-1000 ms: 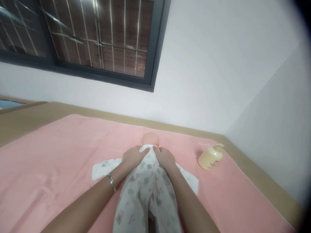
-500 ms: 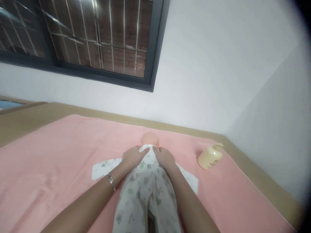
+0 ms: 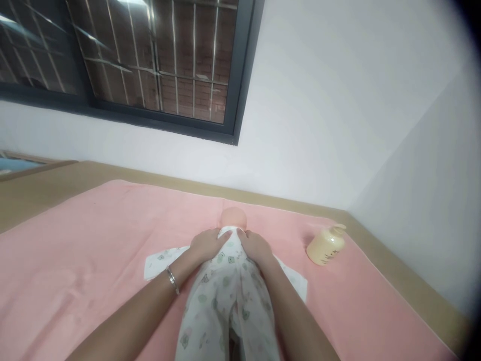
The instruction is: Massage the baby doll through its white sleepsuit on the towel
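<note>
A baby doll (image 3: 233, 217) lies on a pink mat, the smooth top of its head pointing toward the wall. Over its body is a white baby garment (image 3: 225, 286) with a small green print, its sleeves spread flat to both sides. My left hand (image 3: 205, 245), with a silver bracelet at the wrist, grips the garment at the doll's left-hand shoulder side, thumb on the collar. Mirroring it, my right hand (image 3: 257, 246) closes on the other shoulder side, thumb also near the collar. The other fingers are mostly hidden beneath or beside the cloth.
The pink mat (image 3: 93, 240) covers a tan surface (image 3: 41, 200). To the right stands a cream pump bottle (image 3: 326, 245) with dark lettering. A white wall (image 3: 308, 110) and a dark-framed window (image 3: 236, 100) with bars rise behind.
The view has shifted very slightly, so things appear a little lower and to the right. Both hands keep the same hold on the garment at the shoulders.
</note>
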A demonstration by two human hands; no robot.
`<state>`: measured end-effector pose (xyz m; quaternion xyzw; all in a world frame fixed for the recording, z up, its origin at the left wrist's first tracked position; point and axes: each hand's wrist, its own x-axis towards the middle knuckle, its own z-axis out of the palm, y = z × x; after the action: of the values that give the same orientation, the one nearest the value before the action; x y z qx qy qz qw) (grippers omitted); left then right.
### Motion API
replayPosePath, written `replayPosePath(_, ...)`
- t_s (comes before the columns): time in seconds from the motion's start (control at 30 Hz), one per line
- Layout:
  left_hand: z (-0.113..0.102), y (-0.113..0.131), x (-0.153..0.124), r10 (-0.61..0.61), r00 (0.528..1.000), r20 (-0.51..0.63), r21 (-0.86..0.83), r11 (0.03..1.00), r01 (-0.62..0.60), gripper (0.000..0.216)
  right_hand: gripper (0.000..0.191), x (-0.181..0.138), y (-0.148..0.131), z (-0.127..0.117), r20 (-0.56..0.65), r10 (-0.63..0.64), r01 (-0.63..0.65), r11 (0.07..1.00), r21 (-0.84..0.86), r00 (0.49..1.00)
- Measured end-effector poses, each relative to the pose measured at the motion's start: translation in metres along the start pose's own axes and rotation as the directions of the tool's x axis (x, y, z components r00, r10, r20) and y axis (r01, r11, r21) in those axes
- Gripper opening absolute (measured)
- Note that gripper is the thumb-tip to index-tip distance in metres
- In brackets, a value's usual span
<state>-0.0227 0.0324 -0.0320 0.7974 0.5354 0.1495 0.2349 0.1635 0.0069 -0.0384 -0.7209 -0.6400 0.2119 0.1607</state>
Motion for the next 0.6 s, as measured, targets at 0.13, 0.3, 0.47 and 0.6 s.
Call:
replayPosePath(0.13, -0.003, 0.011, -0.011, -0.022, 0.997, -0.073, 0.107, 0.994, 0.029, 0.063, 0.063, -0.011, 0.0, -0.018, 0.031, -0.106, 0.103, 0.991, 0.085, 0.994)
replayPosePath(0.3, 0.019, 0.045, -0.048, 0.409, 0.898, -0.161, 0.396, 0.86, -0.32, 0.04, 0.046, -0.027, 0.0, -0.048, -0.137, -0.437, 0.458, 0.853, 0.249, 0.889)
replayPosePath(0.47, 0.044, 0.071, -0.077, 0.816, 0.573, 0.08, 0.424, 0.492, -0.76, 0.016, 0.054, -0.039, -0.016, -0.053, -0.234, -0.655, 0.689, 0.716, 0.11, 0.718)
replayPosePath(0.6, 0.044, 0.074, -0.08, 0.814, 0.552, 0.18, 0.397, 0.453, -0.798, 0.012, 0.055, -0.04, -0.032, -0.038, -0.055, -0.755, 0.755, 0.655, -0.022, 0.653)
